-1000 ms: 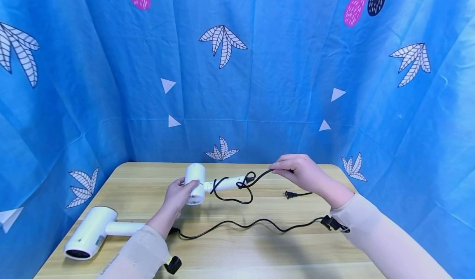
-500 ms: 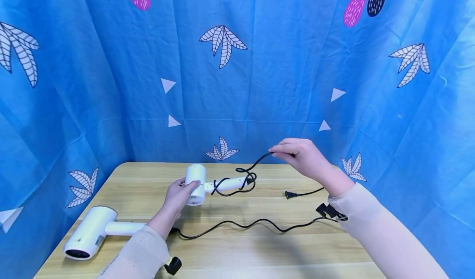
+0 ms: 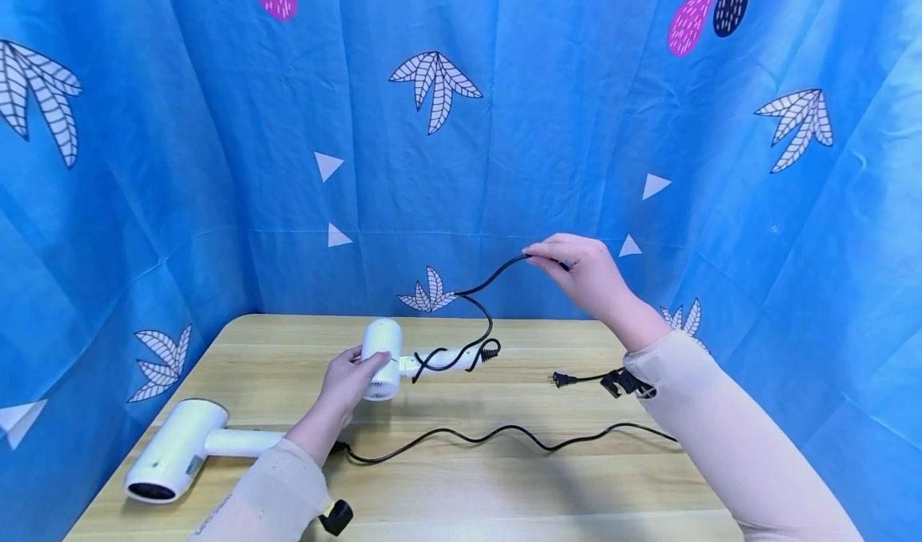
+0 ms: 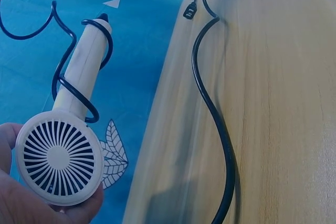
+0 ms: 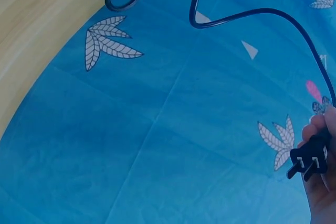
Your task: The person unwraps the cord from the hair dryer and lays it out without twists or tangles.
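Observation:
My left hand [image 3: 346, 380] grips a small white hair dryer [image 3: 382, 346] by its head, holding it over the table with the handle pointing right. In the left wrist view its round slotted grille [image 4: 59, 157] faces the camera. A black cord [image 5: 265, 10] winds loosely round the handle and rises to my right hand [image 3: 579, 262], which is raised before the curtain. The fingers pinch the cord's end, where a two-pin plug [image 5: 308, 159] shows in the right wrist view.
A larger white hair dryer [image 3: 176, 450] lies on the wooden table [image 3: 432, 502] at left, its handle partly behind my left forearm. Its black cord [image 3: 471, 440] runs right across the table. Another plug [image 3: 564, 379] lies at right. A blue patterned curtain [image 3: 562, 126] surrounds the table.
My right hand has risen steadily, drawing the cord up. The loops round the handle's end have loosened, and fewer turns remain there. The left hand and hair dryer have stayed almost still.

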`<state>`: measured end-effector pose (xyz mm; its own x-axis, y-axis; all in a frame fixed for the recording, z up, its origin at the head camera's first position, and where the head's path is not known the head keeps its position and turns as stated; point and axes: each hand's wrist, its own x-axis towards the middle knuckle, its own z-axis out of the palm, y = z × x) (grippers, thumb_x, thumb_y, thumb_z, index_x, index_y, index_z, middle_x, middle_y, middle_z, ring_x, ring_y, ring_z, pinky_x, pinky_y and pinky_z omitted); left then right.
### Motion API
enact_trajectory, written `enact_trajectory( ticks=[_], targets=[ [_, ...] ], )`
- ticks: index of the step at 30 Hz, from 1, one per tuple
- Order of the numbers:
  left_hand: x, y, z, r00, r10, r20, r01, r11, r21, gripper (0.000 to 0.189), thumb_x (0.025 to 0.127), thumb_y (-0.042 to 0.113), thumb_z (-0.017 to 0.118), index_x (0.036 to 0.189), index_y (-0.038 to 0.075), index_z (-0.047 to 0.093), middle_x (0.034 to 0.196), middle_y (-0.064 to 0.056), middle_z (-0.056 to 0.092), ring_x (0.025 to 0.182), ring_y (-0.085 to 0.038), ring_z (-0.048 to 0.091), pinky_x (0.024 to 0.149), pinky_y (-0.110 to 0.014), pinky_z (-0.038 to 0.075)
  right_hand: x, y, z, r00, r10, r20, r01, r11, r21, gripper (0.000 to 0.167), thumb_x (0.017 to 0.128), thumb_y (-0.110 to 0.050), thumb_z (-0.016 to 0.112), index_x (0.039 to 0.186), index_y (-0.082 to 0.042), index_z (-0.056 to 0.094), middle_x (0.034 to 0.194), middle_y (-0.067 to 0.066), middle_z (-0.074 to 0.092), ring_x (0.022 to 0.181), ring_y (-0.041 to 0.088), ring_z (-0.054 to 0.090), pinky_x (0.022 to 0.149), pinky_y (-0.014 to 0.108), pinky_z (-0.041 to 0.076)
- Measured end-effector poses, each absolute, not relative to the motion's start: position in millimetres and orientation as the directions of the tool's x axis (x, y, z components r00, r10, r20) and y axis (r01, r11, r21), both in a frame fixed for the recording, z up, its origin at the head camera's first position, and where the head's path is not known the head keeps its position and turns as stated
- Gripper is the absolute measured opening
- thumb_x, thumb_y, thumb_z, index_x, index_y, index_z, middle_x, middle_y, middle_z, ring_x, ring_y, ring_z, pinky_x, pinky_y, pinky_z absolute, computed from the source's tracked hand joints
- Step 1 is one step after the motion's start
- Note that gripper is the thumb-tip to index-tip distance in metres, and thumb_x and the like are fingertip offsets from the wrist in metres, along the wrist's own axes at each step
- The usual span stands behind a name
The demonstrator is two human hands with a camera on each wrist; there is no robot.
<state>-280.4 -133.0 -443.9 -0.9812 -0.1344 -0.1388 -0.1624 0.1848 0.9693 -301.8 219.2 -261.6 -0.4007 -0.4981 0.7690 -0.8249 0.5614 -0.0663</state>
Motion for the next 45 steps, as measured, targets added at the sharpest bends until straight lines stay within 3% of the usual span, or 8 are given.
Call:
enact_trajectory(
  ticks=[10,21,36,45],
  targets=[
    [-279.3,-132.2,-445.9,-0.983,-0.128,-0.132,-0.154,0.186,0.970,0.080,0.091,0.039,0.069,0.150,-0.003,0.035,0.135,-0.026,0.052,0.118,-0.038,0.057,0.102,-0.051,0.047,-320.6,212.8,-255.3,-0.431,-0.437,0.790,-0.788,0.609,-0.093,0.018,0.088,-0.004,0.075,0.105,-0.005,0.079,0.095,0.008,0.075,0.085,0.022,0.070,0.072,0.037,0.058],
    [-278.4,-128.9,-446.2,-0.983,-0.126,-0.134,-0.157,0.198,0.968,0.079,0.091,0.039,0.068,0.150,-0.003,0.036,0.136,-0.026,0.053,0.117,-0.038,0.058,0.101,-0.049,0.047,-343.0,205.6,-254.2,-0.491,-0.350,0.798,-0.727,0.669,-0.154,0.017,0.091,-0.008,0.072,0.107,-0.004,0.078,0.093,0.009,0.074,0.081,0.023,0.067,0.066,0.037,0.053],
    [-275.2,-126.7,-445.4,-0.986,-0.125,-0.110,-0.133,0.188,0.973,0.077,0.090,0.036,0.070,0.148,-0.005,0.039,0.134,-0.028,0.054,0.114,-0.037,0.060,0.100,-0.049,0.048,-366.8,217.2,-289.2,-0.653,-0.264,0.710,-0.590,0.765,-0.259,0.018,0.095,-0.014,0.069,0.109,-0.007,0.078,0.086,0.008,0.072,0.070,0.021,0.061,0.061,0.036,0.045],
    [-273.9,-128.2,-443.1,-0.985,-0.127,-0.118,-0.141,0.187,0.972,0.080,0.090,0.039,0.071,0.149,-0.004,0.038,0.135,-0.027,0.054,0.116,-0.037,0.059,0.101,-0.050,0.047,-365.1,228.8,-314.0,-0.733,-0.282,0.619,-0.540,0.795,-0.278,0.019,0.094,-0.014,0.070,0.110,-0.007,0.078,0.091,0.008,0.073,0.076,0.023,0.065,0.064,0.039,0.050]
  ],
)
